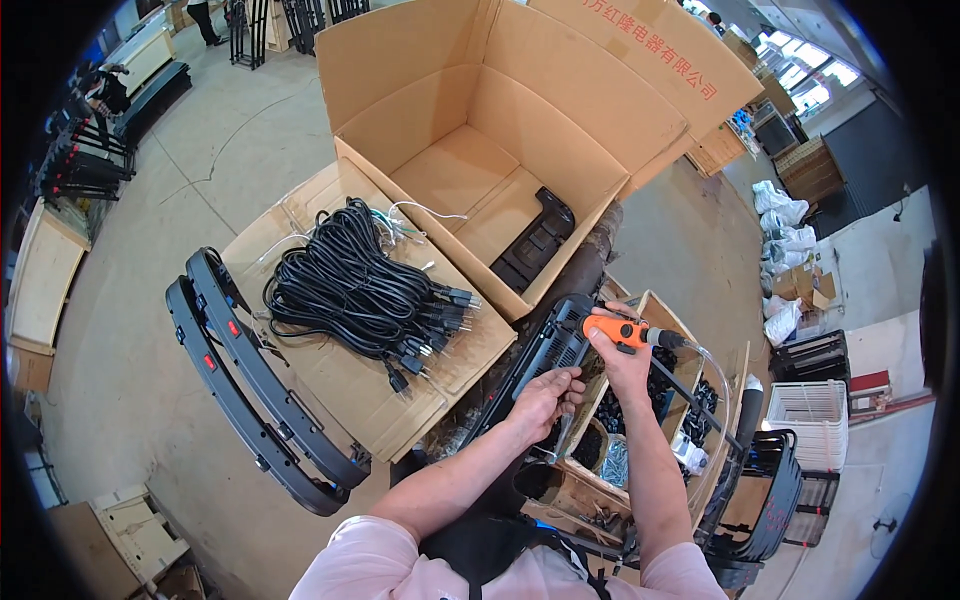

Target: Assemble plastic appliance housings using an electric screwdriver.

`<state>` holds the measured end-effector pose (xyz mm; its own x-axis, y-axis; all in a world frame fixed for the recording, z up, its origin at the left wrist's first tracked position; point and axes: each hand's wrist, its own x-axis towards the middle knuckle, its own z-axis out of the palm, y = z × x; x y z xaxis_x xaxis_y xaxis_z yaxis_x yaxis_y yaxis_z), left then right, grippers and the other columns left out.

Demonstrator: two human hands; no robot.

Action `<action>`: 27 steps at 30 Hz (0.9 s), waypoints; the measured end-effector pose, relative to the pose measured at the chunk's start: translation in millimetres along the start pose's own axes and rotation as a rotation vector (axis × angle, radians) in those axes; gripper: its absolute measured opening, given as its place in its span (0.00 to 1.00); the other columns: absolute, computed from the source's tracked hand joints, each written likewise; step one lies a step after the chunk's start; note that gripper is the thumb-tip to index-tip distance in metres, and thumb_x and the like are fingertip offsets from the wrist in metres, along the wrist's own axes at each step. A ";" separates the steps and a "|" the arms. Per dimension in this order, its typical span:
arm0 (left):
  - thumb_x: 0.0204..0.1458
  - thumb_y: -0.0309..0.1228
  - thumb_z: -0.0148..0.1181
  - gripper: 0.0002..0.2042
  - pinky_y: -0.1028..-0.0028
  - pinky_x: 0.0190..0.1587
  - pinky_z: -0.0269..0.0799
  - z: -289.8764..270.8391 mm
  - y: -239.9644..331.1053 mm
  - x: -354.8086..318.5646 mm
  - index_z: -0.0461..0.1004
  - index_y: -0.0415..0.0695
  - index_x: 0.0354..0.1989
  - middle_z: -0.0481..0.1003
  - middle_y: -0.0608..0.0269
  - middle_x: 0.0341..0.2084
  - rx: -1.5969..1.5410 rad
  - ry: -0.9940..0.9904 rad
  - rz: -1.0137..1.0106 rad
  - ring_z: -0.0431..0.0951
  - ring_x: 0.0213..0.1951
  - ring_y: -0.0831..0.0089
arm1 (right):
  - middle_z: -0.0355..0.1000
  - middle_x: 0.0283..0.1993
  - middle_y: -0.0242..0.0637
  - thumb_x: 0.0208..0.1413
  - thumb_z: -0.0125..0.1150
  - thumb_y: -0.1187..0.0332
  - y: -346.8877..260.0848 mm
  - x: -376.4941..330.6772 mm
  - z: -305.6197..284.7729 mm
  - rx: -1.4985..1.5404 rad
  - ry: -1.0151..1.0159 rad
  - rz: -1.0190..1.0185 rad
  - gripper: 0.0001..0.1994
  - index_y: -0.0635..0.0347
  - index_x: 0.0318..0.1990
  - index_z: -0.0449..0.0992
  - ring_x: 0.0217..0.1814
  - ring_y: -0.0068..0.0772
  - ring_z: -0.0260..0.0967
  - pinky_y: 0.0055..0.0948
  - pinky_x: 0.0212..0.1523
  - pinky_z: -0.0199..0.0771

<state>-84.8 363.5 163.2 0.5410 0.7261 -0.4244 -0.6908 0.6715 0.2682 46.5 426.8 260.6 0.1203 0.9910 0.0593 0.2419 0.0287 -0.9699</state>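
Observation:
My right hand (625,355) is closed around an orange power screwdriver (615,329) with a black rear end, and a clear hose runs off from it. The tool lies over the upper end of a long black plastic housing (553,345) with slots, in front of me. Just below the slots, my left hand (545,402) is pinched closed beside the housing. What its fingertips hold, if anything, is too small to make out. The tip of the screwdriver is hidden from view.
Left of the housing, a bundle of black power cords (360,285) lies on a cardboard sheet (455,375). Curved dark frames (265,385) stand beside it. Ahead, an open cardboard box (430,165) contains a black plastic part (535,245). A wooden parts bin (590,475) with screws sits at right.

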 end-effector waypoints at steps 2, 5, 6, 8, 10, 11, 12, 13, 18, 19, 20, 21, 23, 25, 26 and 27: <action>0.72 0.34 0.52 0.11 0.78 0.35 0.78 3.2 2.4 -2.8 0.76 0.43 0.53 0.80 0.66 0.35 -0.038 0.086 -0.017 0.80 0.32 0.77 | 0.79 0.56 0.42 0.55 0.73 0.77 1.4 0.8 -0.9 0.031 -0.004 0.013 0.25 0.64 0.61 0.72 0.55 0.29 0.77 0.31 0.60 0.77; 0.72 0.34 0.53 0.10 0.78 0.35 0.78 -3.3 6.6 -2.4 0.76 0.42 0.51 0.80 0.65 0.36 0.003 0.091 -0.025 0.81 0.32 0.78 | 0.80 0.56 0.41 0.56 0.73 0.76 -0.2 1.8 2.9 0.007 -0.015 0.002 0.25 0.64 0.61 0.72 0.56 0.29 0.77 0.31 0.60 0.77; 0.72 0.34 0.53 0.10 0.78 0.35 0.78 -5.9 7.3 -1.6 0.76 0.42 0.51 0.80 0.65 0.36 0.001 0.092 -0.024 0.81 0.32 0.78 | 0.80 0.56 0.41 0.56 0.73 0.76 -2.1 2.9 4.3 0.007 -0.017 0.002 0.25 0.64 0.61 0.72 0.56 0.29 0.77 0.31 0.60 0.77; 0.72 0.32 0.52 0.11 0.80 0.32 0.78 -11.4 6.8 -0.8 0.75 0.41 0.55 0.81 0.65 0.36 0.046 0.048 -0.003 0.80 0.31 0.78 | 0.79 0.54 0.41 0.54 0.73 0.77 -9.7 7.0 8.1 0.006 -0.040 0.026 0.25 0.65 0.59 0.72 0.54 0.28 0.77 0.30 0.59 0.77; 0.72 0.32 0.52 0.11 0.79 0.33 0.79 -12.8 5.6 -0.1 0.75 0.40 0.54 0.81 0.64 0.36 -0.005 0.058 -0.001 0.81 0.31 0.78 | 0.79 0.53 0.40 0.53 0.74 0.76 -11.7 16.2 9.2 -0.043 -0.068 0.025 0.24 0.65 0.58 0.73 0.54 0.28 0.77 0.30 0.59 0.77; 0.72 0.31 0.53 0.11 0.79 0.33 0.80 -12.2 5.6 0.2 0.75 0.40 0.54 0.81 0.64 0.36 -0.055 0.067 0.000 0.81 0.32 0.77 | 0.79 0.53 0.39 0.53 0.74 0.76 -13.0 21.1 9.0 -0.092 -0.094 0.023 0.24 0.65 0.57 0.74 0.53 0.27 0.78 0.30 0.59 0.78; 0.72 0.31 0.53 0.11 0.79 0.33 0.80 -11.6 6.2 0.9 0.75 0.40 0.54 0.81 0.64 0.36 -0.055 0.065 -0.003 0.81 0.32 0.77 | 0.79 0.53 0.39 0.53 0.74 0.76 -15.0 25.0 9.9 -0.095 -0.092 0.024 0.24 0.65 0.57 0.74 0.53 0.27 0.78 0.30 0.59 0.78; 0.72 0.31 0.53 0.11 0.78 0.34 0.81 -11.9 6.5 1.0 0.75 0.39 0.54 0.80 0.63 0.36 -0.080 0.076 0.013 0.81 0.32 0.77 | 0.80 0.52 0.39 0.52 0.74 0.76 -17.5 27.6 12.2 -0.125 -0.108 0.029 0.23 0.65 0.56 0.75 0.53 0.27 0.78 0.29 0.58 0.78; 0.71 0.33 0.55 0.10 0.77 0.34 0.82 -19.4 8.8 0.4 0.77 0.41 0.51 0.80 0.66 0.35 -0.081 0.095 0.052 0.81 0.32 0.77 | 0.81 0.51 0.40 0.51 0.75 0.74 -12.3 32.7 17.6 -0.182 -0.163 -0.015 0.22 0.64 0.55 0.77 0.52 0.29 0.78 0.32 0.57 0.79; 0.71 0.33 0.55 0.10 0.77 0.34 0.82 -18.9 9.2 0.0 0.77 0.41 0.51 0.80 0.66 0.35 -0.081 0.093 0.055 0.81 0.32 0.77 | 0.80 0.51 0.40 0.51 0.75 0.73 -10.2 34.3 16.7 -0.144 -0.165 0.021 0.23 0.63 0.55 0.77 0.51 0.29 0.78 0.31 0.57 0.79; 0.71 0.34 0.55 0.10 0.77 0.34 0.81 -18.2 9.9 -0.3 0.77 0.42 0.50 0.80 0.66 0.34 -0.071 0.103 0.048 0.81 0.31 0.77 | 0.80 0.51 0.40 0.51 0.75 0.73 -8.9 35.2 15.2 -0.144 -0.166 0.017 0.23 0.63 0.55 0.77 0.51 0.29 0.78 0.31 0.57 0.79; 0.70 0.35 0.56 0.10 0.77 0.33 0.81 -17.1 10.7 -0.5 0.77 0.42 0.48 0.80 0.67 0.34 -0.061 0.113 0.042 0.81 0.31 0.77 | 0.80 0.50 0.38 0.51 0.75 0.73 -8.2 35.6 13.3 -0.151 -0.173 0.018 0.22 0.63 0.54 0.77 0.51 0.27 0.78 0.30 0.56 0.78; 0.70 0.36 0.56 0.10 0.77 0.32 0.81 -14.2 11.8 1.3 0.77 0.42 0.48 0.79 0.66 0.32 -0.094 0.113 0.038 0.80 0.29 0.76 | 0.80 0.50 0.35 0.52 0.74 0.72 -5.1 37.3 10.8 -0.161 -0.175 0.010 0.21 0.63 0.53 0.78 0.50 0.26 0.77 0.29 0.56 0.78; 0.70 0.36 0.57 0.10 0.77 0.30 0.81 -11.5 12.8 2.1 0.77 0.41 0.47 0.78 0.66 0.30 -0.126 0.116 0.029 0.80 0.28 0.76 | 0.80 0.50 0.36 0.52 0.74 0.73 -2.8 36.4 12.2 -0.122 -0.145 0.025 0.21 0.63 0.54 0.77 0.50 0.26 0.77 0.29 0.56 0.78; 0.70 0.37 0.57 0.10 0.77 0.30 0.80 -10.8 14.3 2.7 0.77 0.42 0.45 0.78 0.66 0.30 -0.130 0.150 0.020 0.79 0.28 0.75 | 0.80 0.50 0.36 0.52 0.74 0.73 -4.7 34.4 12.3 -0.122 -0.141 0.024 0.21 0.63 0.54 0.77 0.50 0.26 0.77 0.29 0.56 0.78; 0.70 0.37 0.57 0.10 0.76 0.30 0.80 -9.7 14.7 2.6 0.77 0.43 0.44 0.78 0.66 0.30 -0.133 0.183 0.011 0.79 0.28 0.75 | 0.80 0.51 0.37 0.53 0.74 0.74 -7.3 32.6 11.4 -0.118 -0.138 0.018 0.22 0.63 0.55 0.76 0.50 0.26 0.78 0.29 0.56 0.78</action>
<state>-98.1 373.9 157.7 0.4458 0.6861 -0.5749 -0.7596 0.6297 0.1624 37.7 460.4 266.9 -0.0056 1.0000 0.0011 0.3533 0.0030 -0.9355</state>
